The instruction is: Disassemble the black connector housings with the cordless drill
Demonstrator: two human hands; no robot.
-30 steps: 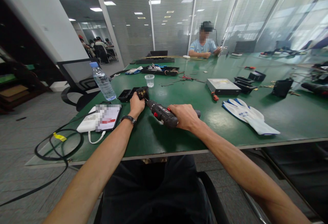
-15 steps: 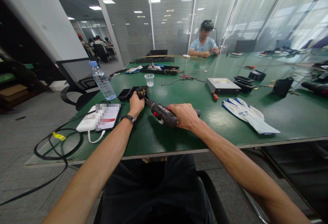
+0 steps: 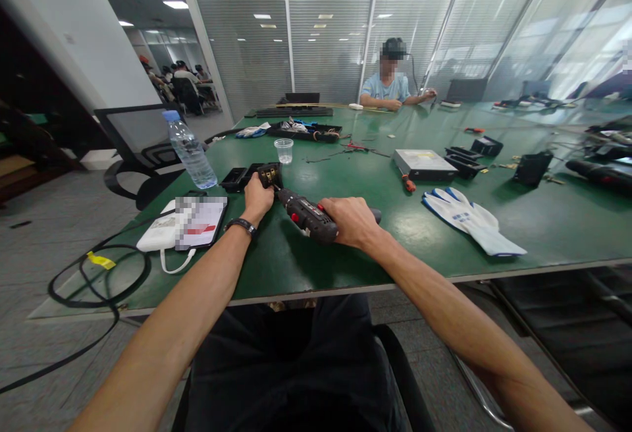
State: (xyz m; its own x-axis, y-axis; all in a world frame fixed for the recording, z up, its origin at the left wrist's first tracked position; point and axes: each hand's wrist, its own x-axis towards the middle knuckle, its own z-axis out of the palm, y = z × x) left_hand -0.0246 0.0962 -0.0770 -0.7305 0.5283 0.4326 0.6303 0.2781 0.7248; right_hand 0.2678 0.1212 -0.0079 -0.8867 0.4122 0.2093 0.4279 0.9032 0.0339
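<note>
My right hand (image 3: 353,220) is wrapped around the handle of a black cordless drill (image 3: 309,216) with red buttons. The drill lies level and points left. Its bit reaches a small black part with brass-coloured contacts (image 3: 269,174), and whether the tip sits in a screw is too small to tell. That part is gripped by my left hand (image 3: 259,196), which wears a dark wristband; some of its fingers are hidden. Just behind and left of this hand is a black open box (image 3: 234,180) with compartments. A clear plastic cup (image 3: 284,151) stands beyond.
On the green table (image 3: 276,267) are a water bottle (image 3: 192,152), a phone (image 3: 207,224) cabled to a white power bank (image 3: 157,229), a white glove (image 3: 467,218) and a metal drive (image 3: 424,164). A black cable (image 3: 99,303) loops at left. Another person (image 3: 388,86) sits across.
The view has shifted slightly, so everything sits a little further left. Both hands keep their grip, with the drill still at the black part. The person opposite has moved one hand outward.
</note>
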